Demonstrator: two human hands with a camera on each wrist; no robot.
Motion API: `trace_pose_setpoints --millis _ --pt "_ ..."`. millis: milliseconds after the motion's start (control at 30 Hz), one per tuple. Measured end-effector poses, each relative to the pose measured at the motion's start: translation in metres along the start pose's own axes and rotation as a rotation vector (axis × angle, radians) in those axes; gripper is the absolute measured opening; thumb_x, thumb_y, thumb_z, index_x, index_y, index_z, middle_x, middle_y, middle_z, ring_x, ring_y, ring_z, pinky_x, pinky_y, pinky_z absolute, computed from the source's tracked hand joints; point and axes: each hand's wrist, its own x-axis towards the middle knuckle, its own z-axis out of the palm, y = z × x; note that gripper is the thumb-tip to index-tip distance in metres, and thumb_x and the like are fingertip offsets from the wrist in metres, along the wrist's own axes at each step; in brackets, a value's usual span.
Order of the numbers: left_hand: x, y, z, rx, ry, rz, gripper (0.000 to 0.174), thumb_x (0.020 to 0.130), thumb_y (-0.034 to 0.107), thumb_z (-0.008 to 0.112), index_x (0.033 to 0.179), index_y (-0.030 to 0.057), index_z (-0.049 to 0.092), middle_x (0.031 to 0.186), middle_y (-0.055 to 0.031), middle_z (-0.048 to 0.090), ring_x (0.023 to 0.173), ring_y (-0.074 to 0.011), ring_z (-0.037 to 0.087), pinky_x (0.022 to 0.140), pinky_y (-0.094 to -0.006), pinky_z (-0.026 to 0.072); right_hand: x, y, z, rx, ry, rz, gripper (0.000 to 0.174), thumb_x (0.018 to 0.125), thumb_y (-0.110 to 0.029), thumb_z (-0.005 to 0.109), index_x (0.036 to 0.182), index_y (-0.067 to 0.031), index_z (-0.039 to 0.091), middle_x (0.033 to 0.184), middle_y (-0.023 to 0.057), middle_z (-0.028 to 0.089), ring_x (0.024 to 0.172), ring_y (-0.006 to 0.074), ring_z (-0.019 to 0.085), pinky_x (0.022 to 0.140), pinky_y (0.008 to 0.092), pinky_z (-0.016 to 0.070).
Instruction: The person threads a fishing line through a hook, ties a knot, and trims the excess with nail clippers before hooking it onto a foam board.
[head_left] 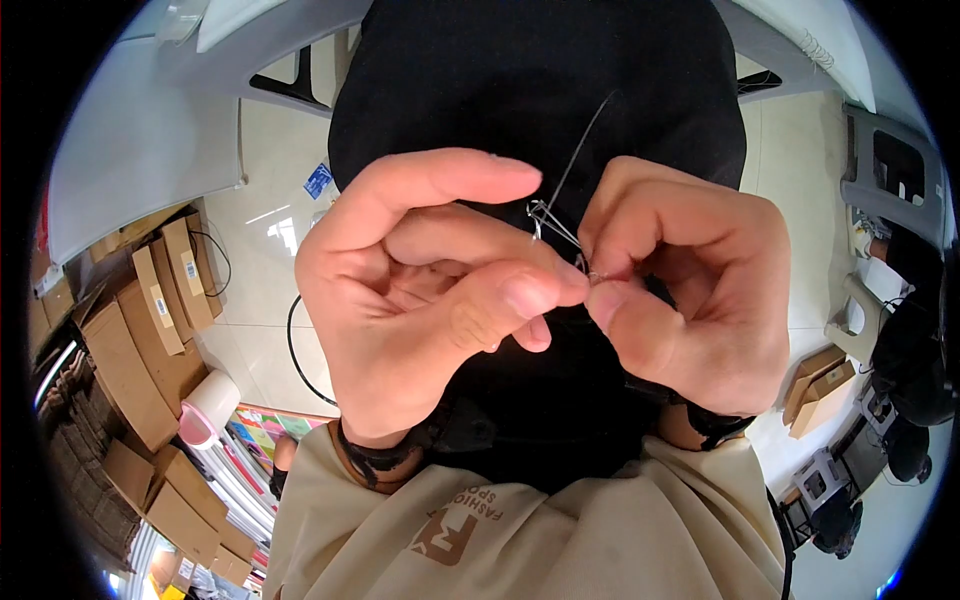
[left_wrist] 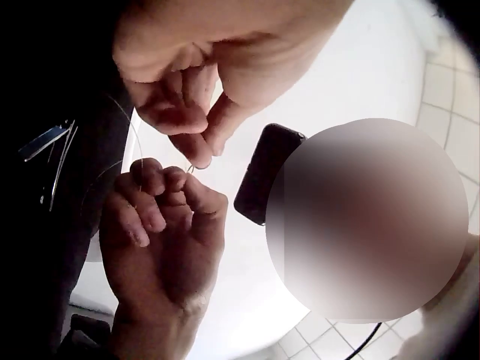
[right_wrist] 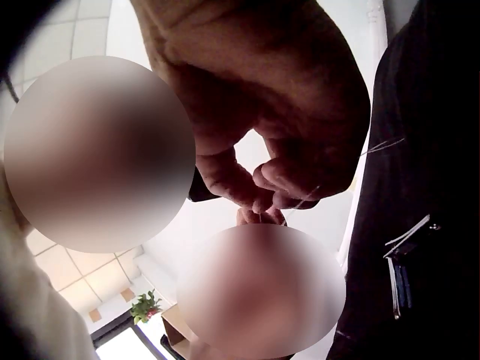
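Note:
In the head view my left hand (head_left: 420, 290) and right hand (head_left: 690, 280) meet over dark cloth, thumb and forefinger of each pinching a fine, thread-like strand (head_left: 597, 274) between the fingertips. Thin silvery pieces (head_left: 545, 212) show in the gap between the hands, with a dark line running up from them. In the left wrist view a hair-thin strand (left_wrist: 135, 124) arcs above the lower hand's curled fingers. Another fine strand (right_wrist: 306, 198) crosses the fingertips in the right wrist view. What the fingertips pinch is mostly hidden.
Thin metal pieces (left_wrist: 64, 166) and a small blue strip (left_wrist: 43, 142) show against the dark cloth (head_left: 540, 90). Behind the hands in the left wrist view is a black rectangular object (left_wrist: 264, 174). Cardboard boxes (head_left: 140, 350) stand on the floor at the left.

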Motion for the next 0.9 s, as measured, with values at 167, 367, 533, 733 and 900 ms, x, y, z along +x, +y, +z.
trace_pose_setpoints --millis 167,367,533,733,900 --pt "-0.001 -0.007 0.001 -0.051 -0.036 0.143 0.024 0.079 0.015 0.062 0.089 0.0008 0.045 0.064 -0.0146 0.056 0.04 -0.0146 0.046 0.037 -0.0206 0.0371 0.002 0.001 0.001 0.049 0.014 0.081 0.008 0.061 0.0 0.054 0.06 0.0043 0.047 0.067 0.0095 0.047 0.057 0.0093 0.04 0.05 0.0214 0.0295" --pt "0.002 -0.006 0.002 0.05 -0.118 0.184 0.017 0.077 0.01 0.061 0.084 0.0008 0.048 0.065 -0.0149 0.053 0.043 -0.0149 0.046 0.04 -0.0211 0.0381 0.003 -0.002 0.0 0.072 0.004 0.112 0.009 0.061 -0.001 0.054 0.06 0.0044 0.047 0.067 0.0098 0.048 0.058 0.0091 0.04 0.05 0.0211 0.0292" --pt "0.001 -0.005 0.001 0.093 -0.045 0.148 0.017 0.074 0.005 0.064 0.086 -0.001 0.053 0.071 -0.0142 0.053 0.051 -0.0132 0.047 0.046 -0.0199 0.039 0.001 -0.002 0.0 0.058 -0.014 0.056 0.008 0.062 -0.001 0.054 0.061 0.0045 0.048 0.068 0.0097 0.048 0.057 0.0086 0.04 0.049 0.0206 0.0284" --pt "0.0 -0.003 0.001 0.12 -0.011 0.122 0.016 0.072 0.003 0.066 0.083 -0.0021 0.056 0.075 -0.0118 0.052 0.059 -0.0123 0.047 0.054 -0.0196 0.0379 0.002 0.001 0.001 -0.005 -0.022 -0.01 0.006 0.063 0.001 0.054 0.062 0.0041 0.048 0.069 0.0091 0.049 0.056 0.0073 0.039 0.049 0.0197 0.0279" --pt "0.0 -0.002 -0.006 0.187 -0.076 0.147 0.019 0.07 0.003 0.067 0.084 -0.0034 0.056 0.072 -0.0097 0.052 0.062 -0.0117 0.046 0.057 -0.0194 0.0351 0.002 0.0 0.001 -0.013 -0.025 -0.006 0.006 0.063 0.002 0.053 0.062 0.0038 0.048 0.069 0.0087 0.049 0.056 0.0069 0.038 0.049 0.0195 0.0277"
